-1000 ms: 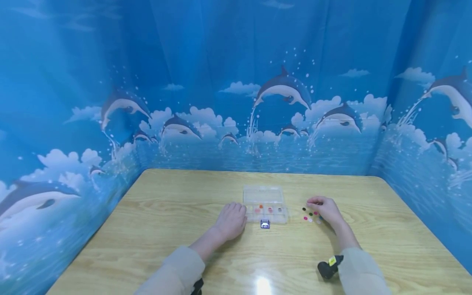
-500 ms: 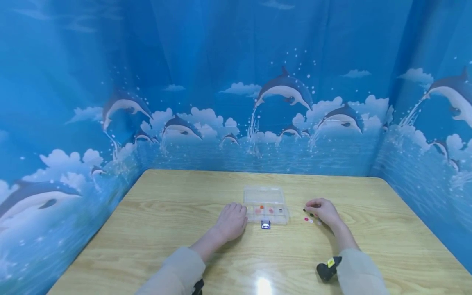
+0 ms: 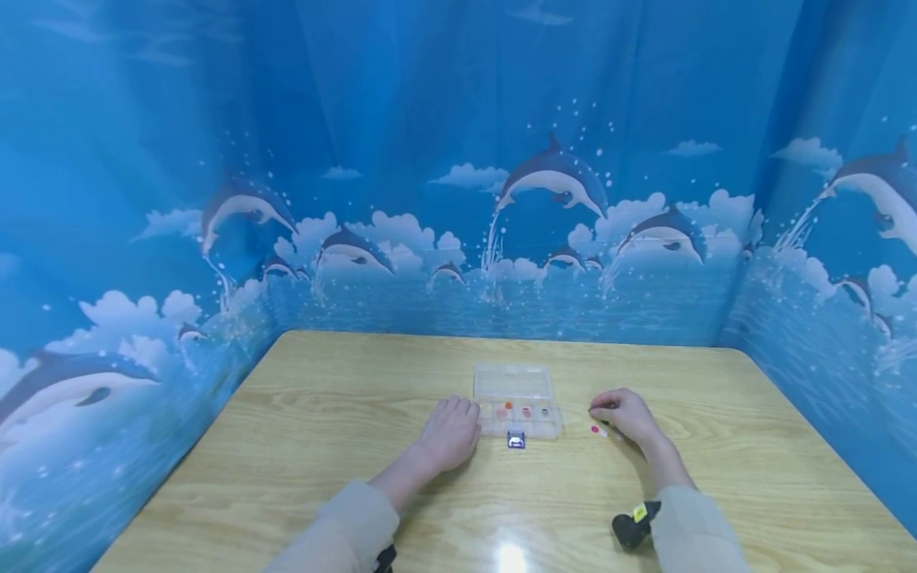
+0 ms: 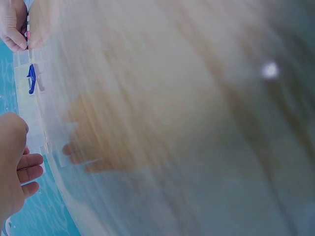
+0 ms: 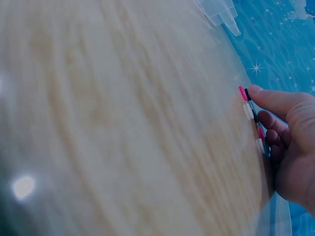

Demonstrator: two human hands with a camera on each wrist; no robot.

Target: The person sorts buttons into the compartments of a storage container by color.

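A clear plastic compartment box (image 3: 552,430) lies with its lid (image 3: 512,382) back on the table. Orange, pink and dark bits show in its compartments. My left hand (image 3: 450,434) rests at the box's left end, fingers loosely bent in the left wrist view (image 4: 15,164). Right of the box, my right hand (image 3: 625,415) is down at a group of small round buttons, thumb and finger at a black button (image 5: 248,94). A pink button (image 3: 595,429) and a white button (image 3: 604,434) lie just in front; others are partly hidden under the hand.
A small blue piece with a white mark (image 3: 516,439) sits at the middle of the box's front edge. The wood-grain table (image 3: 344,414) is bounded at the back and sides by a blue dolphin-print curtain (image 3: 401,199).
My right hand has shifted slightly left and nearer, its fingertips moving from the far edge of the buttons to the black one. The left hand stays by the box.
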